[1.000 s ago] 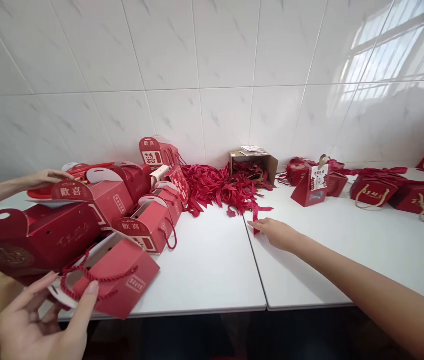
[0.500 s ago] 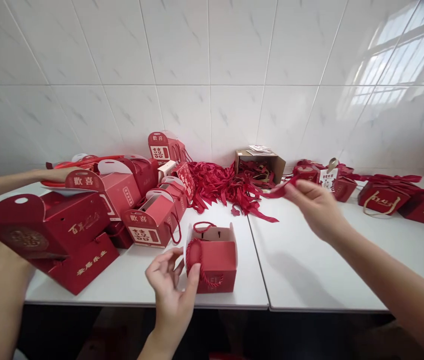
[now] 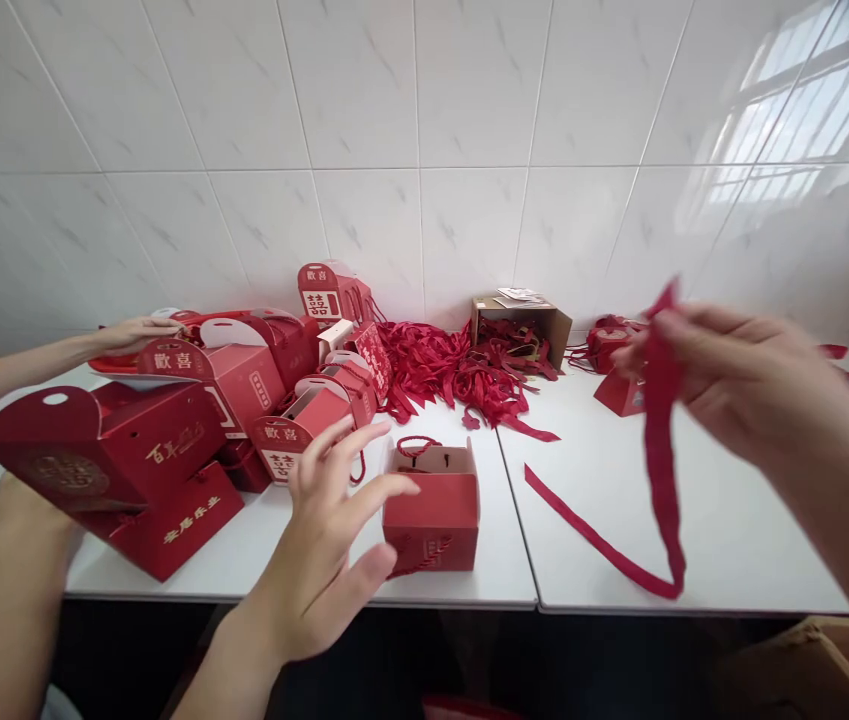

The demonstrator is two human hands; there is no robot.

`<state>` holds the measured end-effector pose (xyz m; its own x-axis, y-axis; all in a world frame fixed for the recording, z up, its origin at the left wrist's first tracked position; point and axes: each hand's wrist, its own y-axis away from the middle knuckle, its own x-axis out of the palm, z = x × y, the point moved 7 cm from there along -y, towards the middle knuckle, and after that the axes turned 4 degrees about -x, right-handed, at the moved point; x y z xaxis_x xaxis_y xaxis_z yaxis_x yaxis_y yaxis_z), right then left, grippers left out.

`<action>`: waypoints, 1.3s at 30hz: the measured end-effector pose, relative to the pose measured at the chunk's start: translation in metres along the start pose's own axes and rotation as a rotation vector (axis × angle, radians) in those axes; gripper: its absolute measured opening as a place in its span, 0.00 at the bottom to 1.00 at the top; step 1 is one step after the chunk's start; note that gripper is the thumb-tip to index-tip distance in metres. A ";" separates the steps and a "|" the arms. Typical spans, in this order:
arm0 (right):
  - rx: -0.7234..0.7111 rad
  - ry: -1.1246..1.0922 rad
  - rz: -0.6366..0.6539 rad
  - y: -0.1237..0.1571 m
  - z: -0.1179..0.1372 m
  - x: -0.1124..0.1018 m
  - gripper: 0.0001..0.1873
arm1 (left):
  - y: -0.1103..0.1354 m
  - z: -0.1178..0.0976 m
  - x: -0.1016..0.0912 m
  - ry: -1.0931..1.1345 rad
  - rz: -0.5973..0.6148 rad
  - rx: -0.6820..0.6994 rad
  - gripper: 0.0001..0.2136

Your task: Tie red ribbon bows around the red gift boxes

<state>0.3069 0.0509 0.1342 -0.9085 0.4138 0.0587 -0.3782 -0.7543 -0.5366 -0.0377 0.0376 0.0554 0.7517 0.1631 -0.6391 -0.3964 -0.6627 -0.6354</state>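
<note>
Between the thumb and fingers of my right hand point(image 3: 739, 370) hangs a red ribbon point(image 3: 660, 470), its loose end curving left over the table. My left hand point(image 3: 334, 530) is raised with its fingers spread, holding nothing, just left of a small red gift box point(image 3: 431, 510). That box stands upright near the table's front edge, its top open and a red rope handle point(image 3: 418, 443) looped at the back. Part of the box's left side is hidden by my fingers. A heap of red ribbons point(image 3: 431, 350) lies behind it against the wall.
Several red gift boxes point(image 3: 244, 375) crowd the left, where another person's hands point(image 3: 143, 330) reach among them. A cardboard box point(image 3: 559, 335) with ribbons stands at the back. A red box point(image 3: 619, 390) is partly behind my right hand. The table's front edge point(image 3: 461, 604) runs below.
My right hand has pulled the red ribbon away from the heap, rightward and nearer. My left hand has let go of the gift box's rope handle and opened. The other person's far hand shifted right.
</note>
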 end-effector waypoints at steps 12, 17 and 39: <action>0.617 -0.107 0.638 0.076 -0.099 0.104 0.12 | -0.049 0.005 0.019 -0.541 0.275 -0.025 0.20; 0.567 -0.020 0.740 0.079 -0.101 0.118 0.12 | -0.066 -0.002 0.016 -0.588 0.096 -0.049 0.18; 0.292 0.194 0.654 0.065 -0.089 0.132 0.09 | -0.080 -0.021 0.053 -0.331 0.162 0.023 0.08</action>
<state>0.1779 0.1020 0.0326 -0.9271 -0.1041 -0.3600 0.1728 -0.9712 -0.1642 0.0444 0.0839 0.0813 0.4683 0.2871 -0.8356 -0.5114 -0.6832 -0.5213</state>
